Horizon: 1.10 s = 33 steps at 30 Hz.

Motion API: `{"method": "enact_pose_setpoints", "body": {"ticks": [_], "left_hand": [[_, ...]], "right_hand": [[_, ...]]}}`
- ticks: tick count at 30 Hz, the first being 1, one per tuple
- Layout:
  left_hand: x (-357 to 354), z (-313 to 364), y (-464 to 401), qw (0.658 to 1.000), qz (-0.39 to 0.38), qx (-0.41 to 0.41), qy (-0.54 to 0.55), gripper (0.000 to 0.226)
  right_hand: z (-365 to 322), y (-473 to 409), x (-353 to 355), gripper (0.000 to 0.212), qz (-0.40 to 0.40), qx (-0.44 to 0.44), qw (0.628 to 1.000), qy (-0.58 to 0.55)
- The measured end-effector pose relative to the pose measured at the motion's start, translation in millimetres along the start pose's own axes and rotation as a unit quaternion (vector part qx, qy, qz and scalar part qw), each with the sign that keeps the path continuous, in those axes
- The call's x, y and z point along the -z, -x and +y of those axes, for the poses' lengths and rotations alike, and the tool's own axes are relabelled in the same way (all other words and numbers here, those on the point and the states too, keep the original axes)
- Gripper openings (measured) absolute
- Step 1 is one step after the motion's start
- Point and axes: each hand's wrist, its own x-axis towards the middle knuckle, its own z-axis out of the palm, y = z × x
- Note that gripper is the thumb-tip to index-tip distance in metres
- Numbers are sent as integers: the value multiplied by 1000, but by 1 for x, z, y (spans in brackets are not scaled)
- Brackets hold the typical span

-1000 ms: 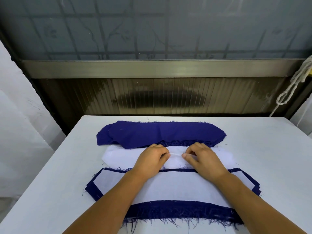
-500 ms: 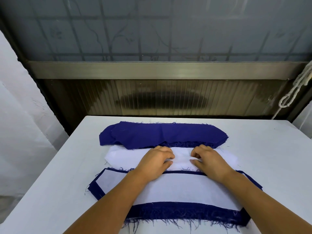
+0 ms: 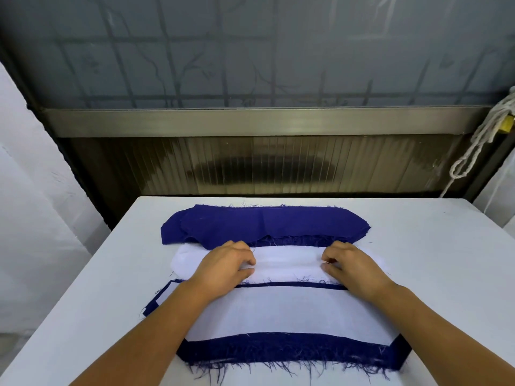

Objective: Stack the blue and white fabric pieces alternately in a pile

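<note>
A white fabric piece [image 3: 287, 263] is pinched at its top layer by the left hand [image 3: 227, 267] and the right hand [image 3: 352, 267], fingers curled, the hands set apart along the middle strip of a white table [image 3: 434, 274]. A stack of blue fabric pieces [image 3: 264, 224] is seen just beyond, at the far side. The alternating pile [image 3: 284, 316], white on top with frayed blue edges showing, lies nearest, under both forearms.

One head-worn camera looks forward and down, close over the table's [image 3: 434, 274] near edge. Its far edge meets the window [image 3: 256, 51].
</note>
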Motion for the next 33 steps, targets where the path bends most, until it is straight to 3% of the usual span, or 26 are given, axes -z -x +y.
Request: {"method": "enact_pose_setpoints", "body": {"ticks": [12,17,19,23,26,30,33], "left_hand": [[38,-35,35,996,-28,89,-14,13],[52,-35,43,989,65,116,58,15],[58,-35,46,989,64,113,74,15],[69,-33,50,987,-20,129,97,18],[74,-30,48,986,-38,132,92,18],[78,-21,54,985,60,119,108,23],[73,-18,81,979,131,89,125,24]], "right_hand": [[-2,16,15,13,5,-48,998,-40],[-5,29,35,10,74,-26,992,-99],[-1,34,41,13,41,-25,991,-129],[5,38,44,15,-40,-60,980,-184],[5,33,43,16,-54,-94,977,-185],[-5,37,49,8,64,-80,987,-125],[-13,63,44,8,177,23,982,-66]]}}
